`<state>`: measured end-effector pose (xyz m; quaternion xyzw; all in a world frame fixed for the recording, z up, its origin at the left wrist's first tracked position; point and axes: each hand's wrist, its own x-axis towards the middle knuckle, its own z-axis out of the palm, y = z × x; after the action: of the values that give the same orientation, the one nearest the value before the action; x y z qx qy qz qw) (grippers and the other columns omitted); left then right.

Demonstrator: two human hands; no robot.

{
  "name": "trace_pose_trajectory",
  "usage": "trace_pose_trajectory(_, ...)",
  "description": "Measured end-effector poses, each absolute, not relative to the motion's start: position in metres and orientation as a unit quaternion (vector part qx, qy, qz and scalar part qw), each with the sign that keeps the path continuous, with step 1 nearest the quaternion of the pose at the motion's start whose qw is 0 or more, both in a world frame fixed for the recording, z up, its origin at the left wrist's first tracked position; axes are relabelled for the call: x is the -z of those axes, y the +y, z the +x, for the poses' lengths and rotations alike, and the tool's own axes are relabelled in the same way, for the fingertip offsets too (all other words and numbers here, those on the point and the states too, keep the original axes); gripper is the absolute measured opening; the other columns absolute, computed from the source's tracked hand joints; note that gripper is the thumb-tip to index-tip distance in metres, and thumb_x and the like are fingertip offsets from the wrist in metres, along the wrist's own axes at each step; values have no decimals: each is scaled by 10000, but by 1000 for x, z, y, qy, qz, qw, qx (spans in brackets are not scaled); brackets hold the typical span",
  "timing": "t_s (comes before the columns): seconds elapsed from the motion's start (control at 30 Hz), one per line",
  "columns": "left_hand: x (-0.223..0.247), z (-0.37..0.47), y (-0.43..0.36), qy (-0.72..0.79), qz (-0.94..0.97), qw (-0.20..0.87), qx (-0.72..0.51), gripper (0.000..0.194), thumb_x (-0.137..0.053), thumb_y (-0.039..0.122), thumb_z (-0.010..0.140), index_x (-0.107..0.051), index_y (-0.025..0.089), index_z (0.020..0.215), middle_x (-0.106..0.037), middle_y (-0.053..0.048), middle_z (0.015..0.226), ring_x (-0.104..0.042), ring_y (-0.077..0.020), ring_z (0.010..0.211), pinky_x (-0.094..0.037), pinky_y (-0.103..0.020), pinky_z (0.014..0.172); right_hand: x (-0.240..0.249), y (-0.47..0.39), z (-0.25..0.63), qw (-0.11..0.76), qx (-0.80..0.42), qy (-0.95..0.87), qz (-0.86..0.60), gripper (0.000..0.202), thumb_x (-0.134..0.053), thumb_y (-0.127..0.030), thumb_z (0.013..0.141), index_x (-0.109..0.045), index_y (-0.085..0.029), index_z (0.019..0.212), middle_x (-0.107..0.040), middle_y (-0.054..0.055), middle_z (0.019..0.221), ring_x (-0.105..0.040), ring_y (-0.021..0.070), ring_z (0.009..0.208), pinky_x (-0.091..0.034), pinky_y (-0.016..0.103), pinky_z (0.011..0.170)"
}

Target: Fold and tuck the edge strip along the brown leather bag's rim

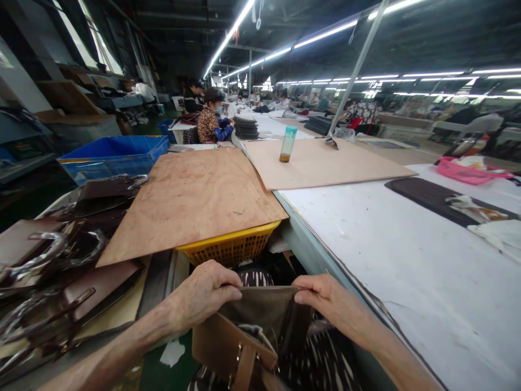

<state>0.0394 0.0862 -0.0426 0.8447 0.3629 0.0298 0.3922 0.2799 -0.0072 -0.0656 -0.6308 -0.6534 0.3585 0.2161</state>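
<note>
A brown handbag (pixel 232 347) rests on my lap, its mouth spread wide and its grey-brown lining showing. My left hand (pixel 207 290) pinches the far rim at its left end. At the right end of the same rim, my right hand (pixel 321 293) grips the edge between thumb and fingers. The rim is stretched straight between both hands. A tan flap with a strap and metal fittings hangs at the near side. Something pale shows inside the bag, too unclear to name. The bag's lower part is cut off by the frame.
Finished-looking brown bags (pixel 81 293) with wrapped handles pile up at left. A plywood board (pixel 199 190) covers a yellow basket (pixel 232 244); a blue bin (pixel 118 157) stands behind. On the white table (pixel 386 260) at right are a bottle (pixel 288 144) and a pink basket (pixel 468 172). Co-workers sit farther back.
</note>
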Motion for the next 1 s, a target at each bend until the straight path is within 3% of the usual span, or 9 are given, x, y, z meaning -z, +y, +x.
trace_pose_trajectory(0.17,45,43,88,363,846,390,-30,205,-486,228,741,-658,153,658,-396,45,525,-391,-96,553,-290,-179,547,75,-9,281,247,-376,-635,-628,281,-439,-317,865,-600,-186,677,-488,-30,585,-460,143,583,-335,241,541)
trace_pose_trajectory(0.33,49,40,91,362,833,417,-29,208,-491,232,734,-674,146,684,-434,42,542,-403,-102,570,-304,-181,567,73,-8,275,249,-330,-633,-654,275,-453,-269,833,-476,-195,568,-374,-43,550,-397,135,566,-278,244,515)
trace_pose_trajectory(0.43,49,39,92,364,829,424,-33,205,-501,236,729,-683,146,702,-464,37,555,-424,-109,595,-318,-176,582,72,-10,275,255,-335,-628,-654,249,-453,-263,829,-490,-198,592,-382,-43,566,-397,134,573,-279,243,522)
trace_pose_trajectory(0.57,46,42,88,364,830,421,-32,197,-497,218,724,-673,144,675,-424,45,532,-401,-96,561,-302,-170,549,66,-13,273,223,-368,-631,-646,260,-438,-292,855,-511,-195,626,-377,-44,579,-398,130,589,-274,236,519)
trace_pose_trajectory(0.7,38,45,77,357,847,393,-29,199,-501,208,735,-675,154,655,-381,49,508,-385,-88,530,-280,-168,520,61,-12,271,180,-375,-643,-642,316,-422,-327,871,-432,-187,587,-334,-52,570,-361,116,574,-245,239,509)
trace_pose_trajectory(0.87,30,44,68,348,864,363,-24,187,-520,191,749,-679,169,652,-365,53,489,-386,-88,524,-281,-175,540,65,-9,272,180,-441,-632,-612,314,-440,-359,854,-414,-186,594,-308,-58,569,-333,104,547,-230,241,489)
trace_pose_trajectory(1.0,33,42,67,332,874,354,-35,185,-541,194,764,-663,168,627,-348,61,476,-375,-76,503,-282,-173,551,70,-13,271,179,-412,-634,-630,344,-450,-353,848,-351,-189,562,-277,-59,558,-310,103,541,-206,246,481)
